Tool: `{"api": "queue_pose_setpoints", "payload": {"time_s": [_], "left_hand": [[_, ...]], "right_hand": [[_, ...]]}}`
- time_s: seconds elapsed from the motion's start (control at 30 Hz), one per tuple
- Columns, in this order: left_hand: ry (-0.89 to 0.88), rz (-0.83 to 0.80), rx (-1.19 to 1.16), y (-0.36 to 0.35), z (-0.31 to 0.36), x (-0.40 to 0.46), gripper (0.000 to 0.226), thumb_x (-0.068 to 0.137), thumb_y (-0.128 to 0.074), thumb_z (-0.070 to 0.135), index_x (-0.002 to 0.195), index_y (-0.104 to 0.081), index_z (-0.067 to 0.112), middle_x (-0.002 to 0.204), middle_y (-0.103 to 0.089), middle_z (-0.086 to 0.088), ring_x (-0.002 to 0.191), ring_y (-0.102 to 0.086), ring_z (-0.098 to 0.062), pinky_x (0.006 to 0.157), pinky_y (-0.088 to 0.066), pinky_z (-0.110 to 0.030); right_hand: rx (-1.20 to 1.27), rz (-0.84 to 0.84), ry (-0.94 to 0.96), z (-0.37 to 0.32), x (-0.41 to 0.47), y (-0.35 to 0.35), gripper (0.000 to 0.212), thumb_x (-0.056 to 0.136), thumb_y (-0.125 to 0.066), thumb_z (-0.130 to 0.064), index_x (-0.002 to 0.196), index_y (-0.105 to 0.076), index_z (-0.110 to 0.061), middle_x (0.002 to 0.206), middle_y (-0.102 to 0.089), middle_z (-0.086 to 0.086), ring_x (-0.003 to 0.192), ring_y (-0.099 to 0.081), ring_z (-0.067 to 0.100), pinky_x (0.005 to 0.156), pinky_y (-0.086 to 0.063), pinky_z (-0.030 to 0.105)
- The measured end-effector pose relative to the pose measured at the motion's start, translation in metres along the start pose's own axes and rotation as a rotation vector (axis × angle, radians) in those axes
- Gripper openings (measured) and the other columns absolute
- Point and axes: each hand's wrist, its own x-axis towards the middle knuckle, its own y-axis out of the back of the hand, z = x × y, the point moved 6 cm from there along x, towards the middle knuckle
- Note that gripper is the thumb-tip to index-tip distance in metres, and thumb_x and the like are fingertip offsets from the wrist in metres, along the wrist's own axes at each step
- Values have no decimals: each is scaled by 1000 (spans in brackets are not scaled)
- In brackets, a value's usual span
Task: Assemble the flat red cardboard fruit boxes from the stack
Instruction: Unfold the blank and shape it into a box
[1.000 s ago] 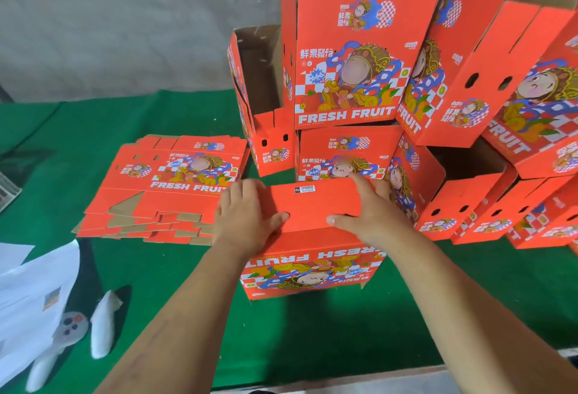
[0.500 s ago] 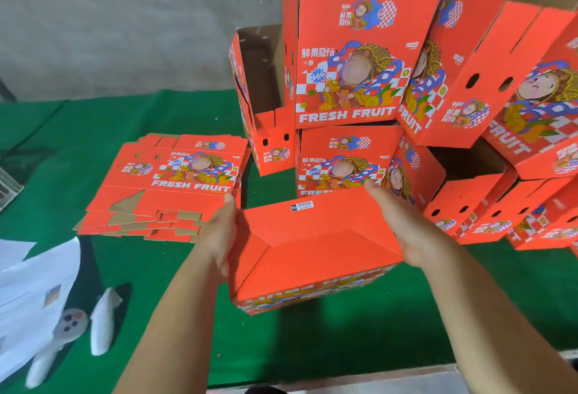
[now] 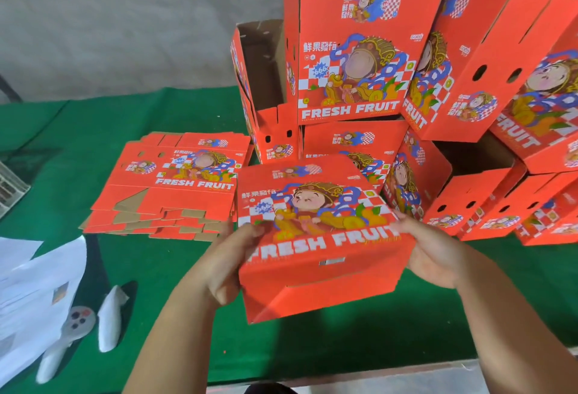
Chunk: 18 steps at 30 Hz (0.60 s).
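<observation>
**Box up off the cloth, bottom folded, ready to join the pile**

Far left, loose white papers [image 3: 34, 293] lie on the green table [image 3: 156, 112], out of play. Next along sits the flat stack [image 3: 175, 187], plenty of blanks left, print up, well apart from the hands.

Now the action: the left hand [image 3: 225, 263] grips the box [image 3: 316, 237] at its left edge, thumb curled over the printed face, the other fingers tucked behind where I cannot see them. The box hangs clear above the table in front of the person, just this side of the pile. Its printed panel tilts up toward the camera, the closed bottom flaps face the near edge of the table, and its long axis runs left to right between the hands, lettering upright to the viewer.

The right hand [image 3: 434, 252] clamps the right edge, fingers curled round it.

By my reading, this one is formed and being turned over for a check. Next calls for a carry to the finished boxes [image 3: 369, 49] back right, set down gently so the leaning pile does not tip, then reaching left for a fresh blank.
</observation>
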Motion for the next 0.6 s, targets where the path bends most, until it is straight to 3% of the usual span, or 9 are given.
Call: {"api": "queue_pose_setpoints", "payload": {"time_s": [0.07,0.17,0.23,0.3,0.4,0.47,0.53,0.6], "left_hand": [[71,55,75,6,-17,6,47,94,-73,16,136,-53,15,111,-78,-15,91,-78,-32,67,-63,-40],[-100,87,194,15,-22,13,50,91,-72,-1,134,-54,17,112,-78,-9,98,-77,-30,72,-63,-35],[-177,164,330,23,-21,20,48,87,-71,-8,126,-60,17,104,-79,-3,96,-76,-24,68,-59,-23],[-226,286,478,27,-20,31,37,87,-69,-8,114,-66,16,98,-78,-2,97,-74,-25,68,-55,-21],[-321,322,527,17,-16,44,35,89,-65,-8,116,-68,15,104,-77,0,93,-72,-13,80,-53,-28],[-380,270,456,9,-10,54,41,92,-64,-9,128,-62,10,109,-75,1,90,-70,0,82,-54,-19],[-419,248,423,4,-4,64,46,93,-63,-10,133,-54,10,101,-74,13,85,-68,7,78,-51,-10],[-451,244,405,-2,4,74,50,91,-60,-14,133,-52,13,93,-72,22,84,-66,7,79,-51,-11]], "right_hand": [[-78,17,53,6,0,3,60,94,-50,2,146,-54,-27,136,-68,14,120,-68,33,90,-58,43],[-262,169,91,8,6,7,66,92,-55,15,141,-48,-28,123,-75,3,112,-72,24,88,-56,41],[-350,295,122,6,14,7,53,93,-63,9,133,-49,-24,115,-77,-2,98,-75,9,76,-55,23],[-365,399,162,4,25,6,45,92,-66,6,123,-52,-24,114,-76,-1,92,-75,5,67,-52,15],[-431,493,230,1,42,1,46,91,-67,2,123,-51,-26,118,-71,-4,111,-69,18,86,-53,33],[-559,591,233,-7,50,1,43,91,-73,-13,126,-54,-30,122,-63,-4,113,-62,21,98,-49,42],[-567,642,251,-15,56,1,35,90,-75,-22,117,-58,-36,119,-63,-3,103,-63,15,87,-48,34],[-546,627,260,-20,65,-2,36,91,-76,-23,115,-55,-40,124,-63,7,96,-65,11,79,-46,29]]}}
